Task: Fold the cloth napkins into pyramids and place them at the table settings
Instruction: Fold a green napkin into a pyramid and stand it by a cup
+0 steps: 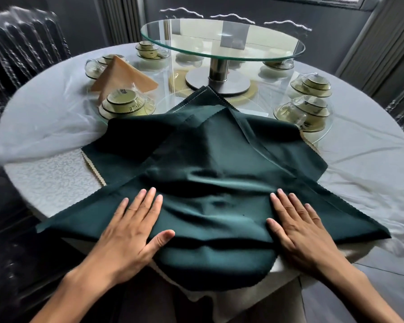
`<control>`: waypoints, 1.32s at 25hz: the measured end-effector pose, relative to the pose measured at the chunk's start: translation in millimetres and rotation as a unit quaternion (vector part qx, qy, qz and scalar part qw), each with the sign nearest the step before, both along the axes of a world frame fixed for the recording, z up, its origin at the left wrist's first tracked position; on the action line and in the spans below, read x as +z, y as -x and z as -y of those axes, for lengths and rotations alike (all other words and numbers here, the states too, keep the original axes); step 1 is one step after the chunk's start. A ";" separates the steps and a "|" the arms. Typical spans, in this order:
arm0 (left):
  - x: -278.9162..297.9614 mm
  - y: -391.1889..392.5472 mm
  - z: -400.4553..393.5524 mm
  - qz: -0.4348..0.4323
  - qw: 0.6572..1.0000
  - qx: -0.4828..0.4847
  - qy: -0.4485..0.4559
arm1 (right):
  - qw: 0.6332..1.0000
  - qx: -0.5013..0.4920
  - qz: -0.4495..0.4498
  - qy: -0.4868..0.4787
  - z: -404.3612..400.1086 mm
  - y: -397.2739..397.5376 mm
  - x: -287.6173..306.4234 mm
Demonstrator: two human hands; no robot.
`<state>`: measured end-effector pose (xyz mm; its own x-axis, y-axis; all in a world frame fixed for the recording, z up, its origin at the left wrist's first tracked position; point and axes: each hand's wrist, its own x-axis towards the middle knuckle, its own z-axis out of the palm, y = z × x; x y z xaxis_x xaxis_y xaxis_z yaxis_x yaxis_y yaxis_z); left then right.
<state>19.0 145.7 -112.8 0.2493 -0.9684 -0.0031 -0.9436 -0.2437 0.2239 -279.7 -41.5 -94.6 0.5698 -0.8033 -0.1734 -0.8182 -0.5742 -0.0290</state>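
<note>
A dark green cloth napkin [219, 164] lies spread on the round table's near side, folded into a large triangle with its point toward the centre. Its near edge hangs over the table edge. More dark green cloth [117, 145] lies under it to the left. My left hand [133, 224] presses flat on the napkin's lower left part, fingers straight. My right hand [299, 224] presses flat on its lower right part. Wrinkles run across the cloth between my hands. An orange napkin [119, 75], folded into a pyramid, stands at the far-left setting.
A glass turntable [222, 40] on a metal stand rises at the table's centre. Plastic-wrapped stacks of cups and bowls sit at the left [126, 103], right [306, 113] and far right [313, 86]. A white tablecloth [371, 159] covers the table. Chairs stand at left [21, 43].
</note>
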 end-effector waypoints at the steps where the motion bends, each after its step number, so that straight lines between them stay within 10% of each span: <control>1: 1.7 0.0 4.4 -0.002 1.000 0.005 -0.006 | 1.000 -0.002 -0.007 0.008 4.3 -4.3 0.8; 7: 30.6 -7.0 67.7 0.051 0.983 0.045 0.168 | 0.956 -0.002 0.267 0.120 54.3 -56.4 31.8; 12: 74.6 -20.3 155.2 -0.107 0.961 0.087 0.241 | 0.898 -0.071 0.428 -0.067 117.0 -128.8 67.8; 33: 85.9 -46.9 194.9 -0.269 0.910 0.178 0.259 | 0.911 -0.093 0.402 -0.018 158.5 -167.0 72.1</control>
<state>65.9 -49.2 -26.9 0.6448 -0.7328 0.2174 -0.5454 -0.2418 0.8026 -112.8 -200.0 -22.5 0.3782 -0.9012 0.2119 -0.6075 -0.4143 -0.6777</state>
